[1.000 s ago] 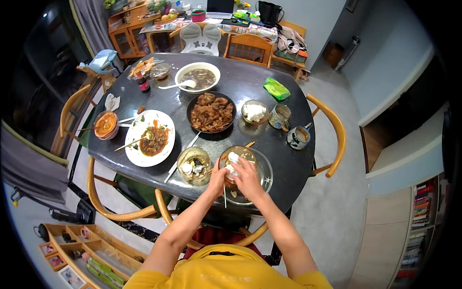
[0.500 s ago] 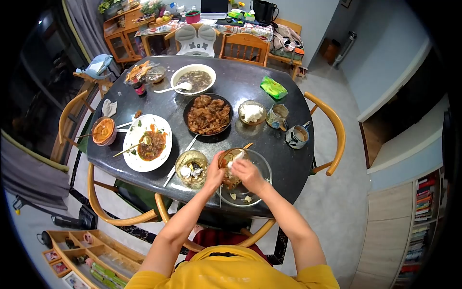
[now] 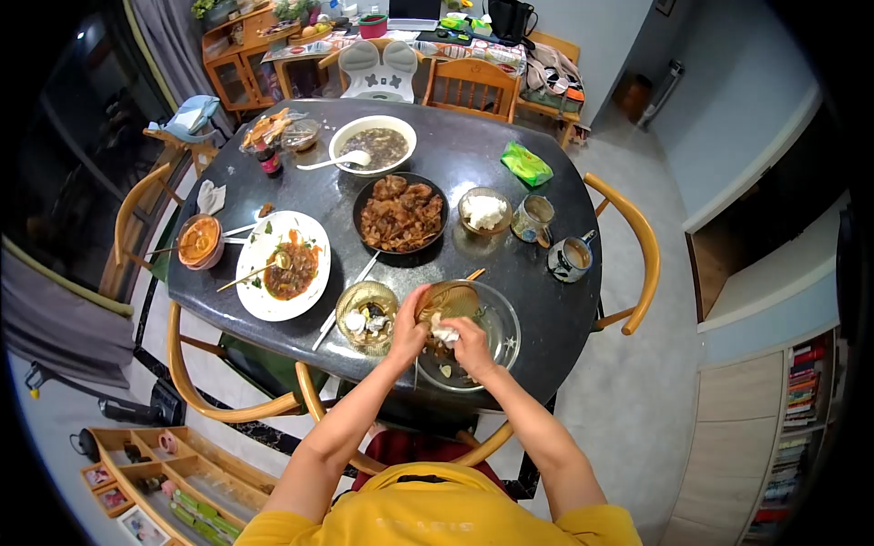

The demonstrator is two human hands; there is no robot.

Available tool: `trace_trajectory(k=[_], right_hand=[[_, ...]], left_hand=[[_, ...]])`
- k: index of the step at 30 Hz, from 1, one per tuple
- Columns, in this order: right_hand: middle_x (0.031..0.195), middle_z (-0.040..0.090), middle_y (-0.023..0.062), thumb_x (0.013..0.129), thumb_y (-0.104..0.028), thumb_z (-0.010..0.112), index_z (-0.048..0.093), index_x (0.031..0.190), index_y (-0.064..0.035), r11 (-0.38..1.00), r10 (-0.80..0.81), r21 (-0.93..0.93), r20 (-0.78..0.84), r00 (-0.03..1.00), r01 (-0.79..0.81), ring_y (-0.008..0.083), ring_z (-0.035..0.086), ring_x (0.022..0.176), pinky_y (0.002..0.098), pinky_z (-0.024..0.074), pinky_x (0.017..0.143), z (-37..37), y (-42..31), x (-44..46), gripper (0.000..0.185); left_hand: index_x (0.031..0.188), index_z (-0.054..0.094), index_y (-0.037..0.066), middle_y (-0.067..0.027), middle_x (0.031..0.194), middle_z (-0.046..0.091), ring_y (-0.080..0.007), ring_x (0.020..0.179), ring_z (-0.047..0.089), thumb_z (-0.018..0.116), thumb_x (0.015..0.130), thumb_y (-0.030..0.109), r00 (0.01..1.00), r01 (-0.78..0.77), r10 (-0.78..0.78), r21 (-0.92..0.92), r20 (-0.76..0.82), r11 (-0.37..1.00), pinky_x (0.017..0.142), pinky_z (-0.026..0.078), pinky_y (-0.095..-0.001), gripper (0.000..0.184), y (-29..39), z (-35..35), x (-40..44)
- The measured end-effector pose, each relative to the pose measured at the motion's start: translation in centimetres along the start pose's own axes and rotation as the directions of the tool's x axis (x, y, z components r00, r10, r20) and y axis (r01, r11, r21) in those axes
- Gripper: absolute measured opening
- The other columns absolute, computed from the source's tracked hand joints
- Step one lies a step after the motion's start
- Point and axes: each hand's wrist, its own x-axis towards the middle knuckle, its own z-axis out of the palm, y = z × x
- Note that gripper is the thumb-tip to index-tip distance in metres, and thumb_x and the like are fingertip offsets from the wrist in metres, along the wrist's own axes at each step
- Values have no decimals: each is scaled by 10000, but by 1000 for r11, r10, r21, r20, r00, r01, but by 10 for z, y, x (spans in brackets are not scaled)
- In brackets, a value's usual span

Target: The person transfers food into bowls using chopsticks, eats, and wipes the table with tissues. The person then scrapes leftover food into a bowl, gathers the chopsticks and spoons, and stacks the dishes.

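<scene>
Tissue (image 3: 444,334), white and crumpled, is pinched between the thumb and fingers of my right hand (image 3: 472,348), at the mouth of an amber bowl (image 3: 454,298). My left hand (image 3: 409,333) is clasped on that bowl's nine o'clock side, holding it tipped over a larger clear bowl (image 3: 515,344), where pale scraps (image 3: 445,370) lie. With my hands as the clock's centre, a second glass bowl (image 3: 347,297) stands near at ten, white pieces inside. Beyond it, also around ten, a white plate (image 3: 263,233) carries reddish-brown food. On the dark table (image 3: 557,314), a patterned mug (image 3: 566,264) stands at two. A black pan (image 3: 401,214) of browned food sits between eleven and twelve. Farther off, a green packet (image 3: 526,165) lies at one, and a white spoon (image 3: 356,158) rests in a soup bowl (image 3: 409,145) towards eleven. Beyond the table, a wooden chair (image 3: 471,84) stands at twelve.
</scene>
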Motion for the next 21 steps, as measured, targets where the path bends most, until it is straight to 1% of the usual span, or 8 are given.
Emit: trace_trajectory(k=[3, 5, 9, 13, 15, 17, 19, 21], right_hand=[[943, 605, 140, 645, 158, 436, 609, 910, -22, 980, -180, -121, -218, 959, 157, 307, 570, 922, 359, 462, 806, -8, -3, 23, 364], [937, 613, 131, 649, 154, 443, 617, 891, -22, 974, -201, -148, -228, 953, 171, 291, 578, 926, 353, 464, 804, 1, 2, 22, 346], [932, 619, 129, 648, 144, 458, 633, 857, -23, 994, -109, -40, -190, 976, 103, 274, 594, 915, 341, 475, 784, 15, 0, 3, 319], [931, 621, 119, 634, 136, 450, 633, 871, -34, 995, 63, 73, -15, 998, -62, 277, 567, 967, 352, 457, 816, 9, 4, -17, 344], [928, 622, 126, 652, 125, 487, 628, 904, -24, 975, -173, -120, 121, 977, 188, 275, 587, 919, 342, 450, 824, 0, 5, -23, 324], [925, 621, 122, 666, 107, 505, 618, 918, -30, 933, -205, -274, 123, 971, 232, 256, 582, 901, 341, 442, 832, -7, 0, -24, 309], [915, 620, 99, 737, 49, 534, 619, 891, -35, 984, 180, -2, -38, 983, -181, 216, 592, 814, 312, 469, 770, -11, -1, -24, 196], [869, 618, 88, 812, -37, 542, 576, 988, -22, 963, 232, 158, -83, 969, -217, 153, 585, 712, 260, 481, 656, -14, 13, -22, 180]], left_hand=[[1244, 384, 10, -129, 1218, 459, -213, 1161, 437, 351, 597, -191, 1000, 2, -1, -30, 24, 1000, 982, 329, -294, 678, 11, 4, -1], [1254, 374, 14, -123, 1243, 435, -214, 1181, 416, 348, 604, -185, 996, -81, 81, 0, 39, 997, 996, 311, -295, 681, 2, 8, -1], [1250, 376, 16, -116, 1239, 439, -216, 1185, 409, 343, 614, -189, 999, -19, 24, -199, 21, 980, 1003, 304, -301, 669, 21, 6, -2], [1253, 379, 27, -106, 1254, 422, -206, 1186, 410, 336, 624, -205, 992, -102, 101, 18, 70, 995, 950, 371, -296, 672, 3, 0, -3], [1263, 369, 35, -105, 1258, 415, -208, 1185, 411, 328, 632, -210, 992, -115, 115, 10, 58, 993, 921, 400, -288, 678, 1, -1, -2], [1234, 393, 48, -110, 1193, 455, -220, 1132, 451, 387, 640, -198, 998, -39, 30, -197, -49, 980, 948, 372, -295, 643, 6, 1, 2], [1252, 353, 46, -105, 1194, 449, -230, 1119, 461, 348, 645, -187, 997, 52, -65, -344, -28, 938, 871, 445, -299, 651, 22, 1, 4], [1256, 337, 39, -117, 1188, 450, -241, 1104, 475, 333, 628, -174, 947, 267, -322, -619, 24, 739, 771, 502, -306, 663, 38, 3, 5]])
